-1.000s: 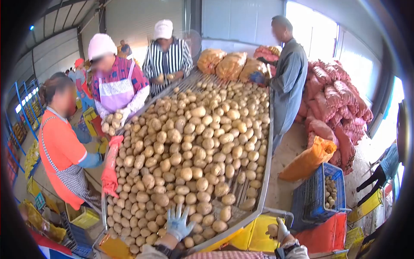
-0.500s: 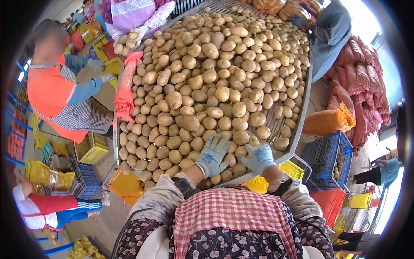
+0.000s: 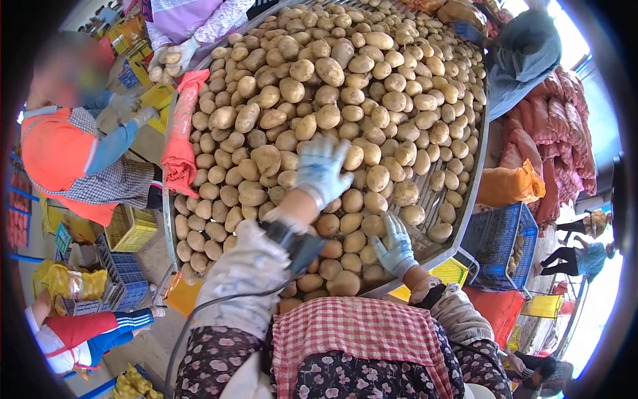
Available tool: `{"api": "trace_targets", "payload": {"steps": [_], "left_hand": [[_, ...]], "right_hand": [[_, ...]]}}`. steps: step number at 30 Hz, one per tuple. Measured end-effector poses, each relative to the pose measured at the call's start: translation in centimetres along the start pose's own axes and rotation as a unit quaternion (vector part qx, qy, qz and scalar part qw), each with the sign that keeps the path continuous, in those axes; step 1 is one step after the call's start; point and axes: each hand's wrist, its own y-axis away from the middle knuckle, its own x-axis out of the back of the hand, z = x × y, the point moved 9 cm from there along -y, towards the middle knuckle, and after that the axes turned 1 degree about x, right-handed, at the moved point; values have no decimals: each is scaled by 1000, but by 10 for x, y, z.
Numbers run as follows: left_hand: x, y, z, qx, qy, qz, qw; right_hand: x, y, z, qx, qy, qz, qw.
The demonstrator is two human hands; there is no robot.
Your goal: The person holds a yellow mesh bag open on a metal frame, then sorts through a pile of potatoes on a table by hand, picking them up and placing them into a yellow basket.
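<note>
Head cam: left hand [image 3: 323, 171] is mid-frame over potatoes [image 3: 267, 159], fingers loosely apart; right hand [image 3: 397, 247]'s lower, near the metal rim [image 3: 472, 199], thumb splayed off the fingers.

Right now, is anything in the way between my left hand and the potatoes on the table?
Nothing visible: your gloved left hand is spread directly over the potatoes. Your gloved right hand is by the near edge of the table, with potatoes right beside it, also unobstructed.
</note>
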Motion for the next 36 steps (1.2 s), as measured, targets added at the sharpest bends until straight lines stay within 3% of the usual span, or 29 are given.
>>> {"api": "trace_targets", "payload": {"steps": [2,3,5,7,8,9,11,12,13,15,18,20,21,22,23,24,25,26,27,28,29,30,31,32,34,35,36], "left_hand": [[-59,-28,2,100,81,-172,977],[-50,-36,9,87,61,-162,981],[-30,-38,22,46,90,-138,985],[3,-24,55,-48,233,-56,970],[24,-17,72,-112,296,-14,949],[26,-22,66,-112,295,-17,949],[23,-50,17,-26,203,-50,978],[17,-57,-22,46,72,-13,996],[8,-52,-53,47,-67,108,991],[-33,-52,-101,94,-47,-93,990],[-34,-61,-99,133,-43,-147,979],[-17,-54,-87,128,53,-59,989],[-1,-48,-70,158,124,-73,977],[0,-40,-45,137,262,-129,947],[4,-26,-15,20,359,-51,932],[15,-19,12,-45,465,-83,880],[40,-23,8,-104,358,4,928],[65,-28,0,-161,241,90,953],[62,-46,-43,-11,152,17,988],[58,-50,-92,63,69,41,995],[52,-41,-142,139,-124,159,970],[38,-34,-186,180,-185,88,962],[11,-25,-228,210,-134,-7,968],[15,-23,-229,197,-190,-50,960],[20,-25,-225,215,-195,-86,953],[21,-21,-225,216,-195,-85,953],[26,-18,-225,232,-98,-46,967]], "right_hand": [[-4,-4,12,-24,-27,-11,999],[-6,-6,21,-22,-27,-11,999],[-15,-7,61,-132,-285,7,949],[19,-34,16,-185,-591,90,780],[26,-46,2,-202,-709,112,666],[17,-51,2,-206,-764,72,607],[6,-50,20,-219,-783,29,582],[-2,-50,20,-230,-799,-13,555],[-8,-48,21,-256,-807,-9,533],[-13,-46,14,-270,-795,-19,543],[-22,-44,12,-283,-760,-55,582],[-16,-52,7,-257,-717,-74,644],[-9,-59,-13,-245,-776,-88,575],[-7,-66,-22,-243,-778,-90,573],[-9,-71,-32,-250,-801,-108,533],[-12,-72,-40,-258,-822,-127,492],[-35,-61,-12,-307,-761,-183,542],[-35,-64,-16,-305,-761,-186,542],[-32,-71,-13,-308,-722,-151,601],[-26,-76,-11,-309,-680,-113,656],[-17,-79,-19,-293,-623,-125,715],[-18,-80,-21,-291,-623,-123,715],[-17,-75,-12,-330,-571,-98,745],[-14,-70,-2,-366,-516,-73,771],[-20,-63,14,-373,-498,-101,777],[-14,-65,10,-341,-445,-125,819],[-8,-69,6,-304,-389,-147,857]]}}
